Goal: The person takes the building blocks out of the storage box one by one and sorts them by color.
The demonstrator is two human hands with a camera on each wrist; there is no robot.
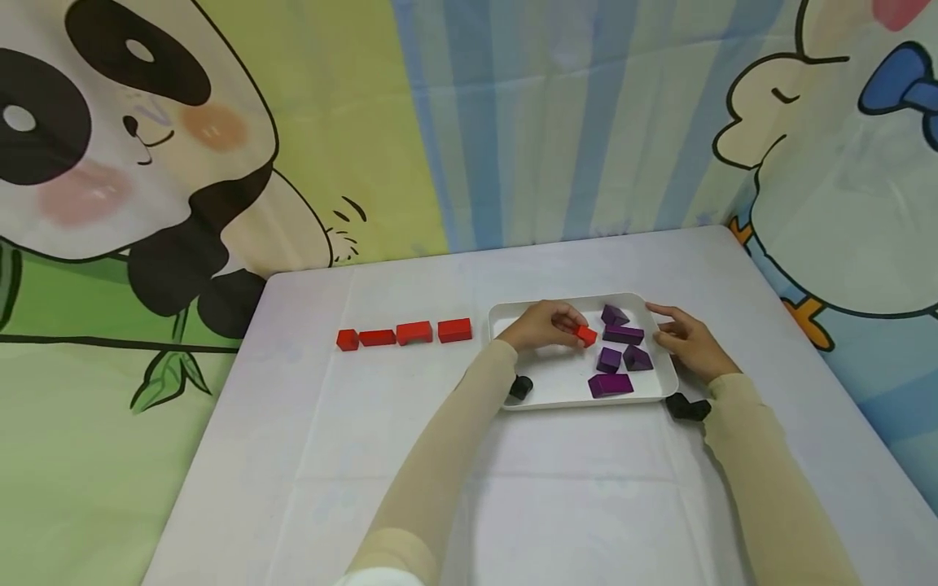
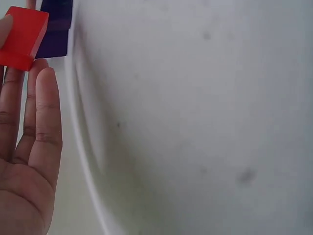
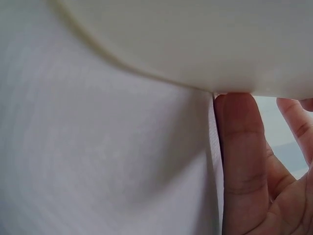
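My left hand (image 1: 544, 325) pinches a small red block (image 1: 585, 335) between thumb and fingertips, over the middle of the white tray (image 1: 557, 397). Up close in the left wrist view, the red block (image 2: 24, 36) shows flat faces, with a purple block (image 2: 55, 29) behind it. Several purple blocks (image 1: 611, 385) of different shapes, some wedge-like, lie in the tray's right half. At the tray's right side is my right hand (image 1: 689, 340), fingers extended. A fingertip (image 3: 238, 110) of that hand touches the tray's outer wall (image 3: 186, 44) in the right wrist view.
Several red blocks (image 1: 414, 332) form a row on the white table (image 1: 366, 456), left of the tray. Black devices (image 1: 687, 407) sit at both wrists. Behind the table hangs a cartoon-printed cloth (image 1: 528, 122).
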